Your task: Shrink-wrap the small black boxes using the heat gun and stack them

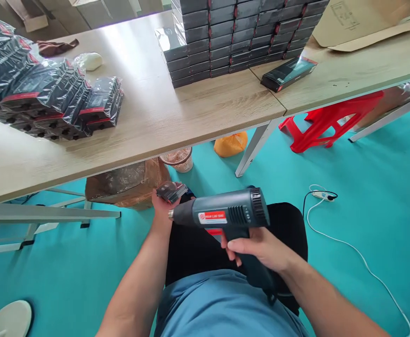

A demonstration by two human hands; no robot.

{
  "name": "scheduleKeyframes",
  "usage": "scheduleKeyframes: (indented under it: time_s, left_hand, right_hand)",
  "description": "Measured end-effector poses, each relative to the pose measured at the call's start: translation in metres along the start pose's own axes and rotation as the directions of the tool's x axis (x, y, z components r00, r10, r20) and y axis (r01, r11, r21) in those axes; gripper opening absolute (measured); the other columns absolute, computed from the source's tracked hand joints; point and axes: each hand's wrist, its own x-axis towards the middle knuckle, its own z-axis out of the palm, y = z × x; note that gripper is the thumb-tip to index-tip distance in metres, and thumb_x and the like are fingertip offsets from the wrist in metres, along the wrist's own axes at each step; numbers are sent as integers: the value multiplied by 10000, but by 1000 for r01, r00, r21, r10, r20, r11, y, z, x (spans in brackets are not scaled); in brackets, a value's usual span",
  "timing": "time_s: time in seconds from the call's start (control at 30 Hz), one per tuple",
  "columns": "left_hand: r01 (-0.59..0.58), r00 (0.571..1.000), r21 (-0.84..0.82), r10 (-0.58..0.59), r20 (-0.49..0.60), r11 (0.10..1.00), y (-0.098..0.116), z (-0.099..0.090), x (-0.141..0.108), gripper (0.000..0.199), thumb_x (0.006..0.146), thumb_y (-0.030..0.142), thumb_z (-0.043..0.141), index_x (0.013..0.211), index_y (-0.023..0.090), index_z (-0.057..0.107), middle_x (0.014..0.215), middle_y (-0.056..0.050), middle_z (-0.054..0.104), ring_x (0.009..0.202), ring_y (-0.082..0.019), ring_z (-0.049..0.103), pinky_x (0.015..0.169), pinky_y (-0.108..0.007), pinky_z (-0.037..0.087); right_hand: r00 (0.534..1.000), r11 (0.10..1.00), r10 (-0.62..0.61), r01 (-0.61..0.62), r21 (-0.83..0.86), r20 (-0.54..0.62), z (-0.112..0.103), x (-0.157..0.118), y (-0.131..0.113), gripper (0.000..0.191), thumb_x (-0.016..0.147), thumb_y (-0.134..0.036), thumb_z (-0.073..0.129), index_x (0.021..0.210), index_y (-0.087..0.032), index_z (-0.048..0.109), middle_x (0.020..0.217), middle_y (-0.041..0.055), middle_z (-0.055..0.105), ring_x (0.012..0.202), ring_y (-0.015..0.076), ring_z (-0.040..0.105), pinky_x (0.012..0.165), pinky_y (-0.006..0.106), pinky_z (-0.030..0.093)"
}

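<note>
My right hand is wrapped round the grip of a dark heat gun with a red and white label. Its nozzle points left, toward my left hand. Held low by that hand, below the table edge, is a small black box in clear plastic film. Part of the box is hidden behind the gun. Both hands are over my lap.
Film-wrapped boxes are piled on the table's left, and a large stack of black boxes stands at the back. One box lies apart. Below are an open carton, a bin, a red stool and a power strip.
</note>
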Motion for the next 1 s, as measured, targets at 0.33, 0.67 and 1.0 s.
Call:
scheduleKeyframes:
  time_s: [0.33,0.67,1.0]
  left_hand:
    - [-22,999,-16,22,-26,1000,-12,7,-12,592,1014,574,267,996,156,687,948,-168,754,930,-321,745,803,-483,605]
    - [162,978,106,-174,119,981,-1,-4,-16,319,673,174,527,946,154,690,725,-82,653,633,-229,655,597,-365,587]
    - [366,857,307,-447,258,878,-39,1,-35,694,961,735,364,1142,155,699,932,-142,723,840,-295,702,662,-387,586]
  right_hand:
    - [993,992,-90,82,-96,-80,-13,3,-5,266,851,-367,755,989,-141,726,802,56,686,709,191,627,622,330,540]
    - [998,996,51,-53,-67,-32,-42,-39,-11,300,820,-379,773,1000,-143,735,910,84,700,706,185,631,574,296,536]
    - [986,1000,-1,-3,-24,-169,-29,4,-33,241,786,-305,758,966,-148,720,812,55,721,655,155,634,582,262,534]
